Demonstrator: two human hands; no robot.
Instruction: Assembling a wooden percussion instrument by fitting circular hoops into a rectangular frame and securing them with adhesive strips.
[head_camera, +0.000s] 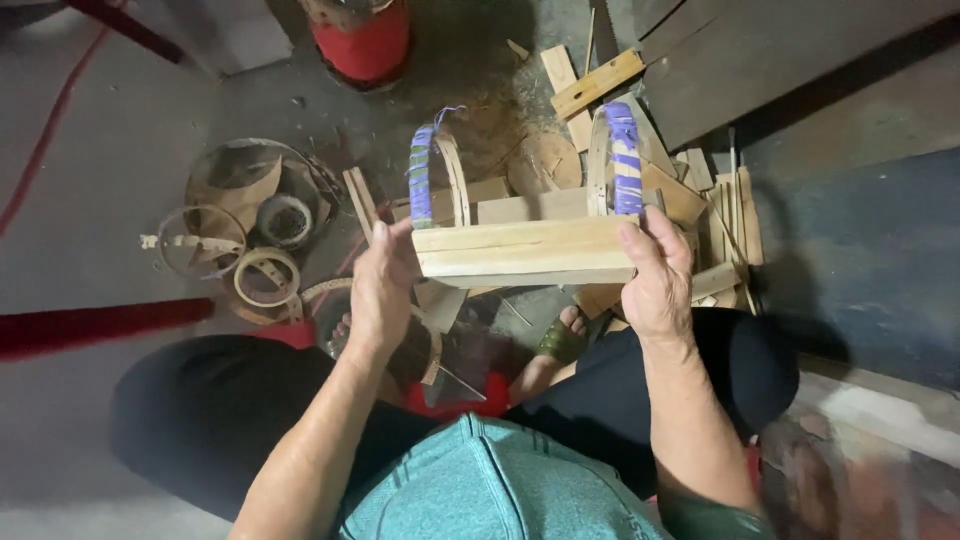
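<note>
Pale wood makes up the piece in hand: a stool-like frame (525, 245) of flat boards, held up over the lap between both hands. The left hand (382, 285) grips its left end, thumb on the front board and fingers wrapped behind; the right hand (655, 275) clamps the right end the same way. Two bent hoops stand up from the frame, the left hoop (432, 175) and the right hoop (615, 160), each partly bound with purple cord. By the look of it, the boards are joined and the hoops are fitted, while the binding seems unfinished: a loose cord end sticks up from the left hoop.

Below lies a grey concrete floor (110, 130), dusty and scattered with shavings. Wood offcuts (700, 190) lie piled beyond the frame, coiled strips and rings (250, 230) sit to the left, and a red drum (362, 40) stands further off.
</note>
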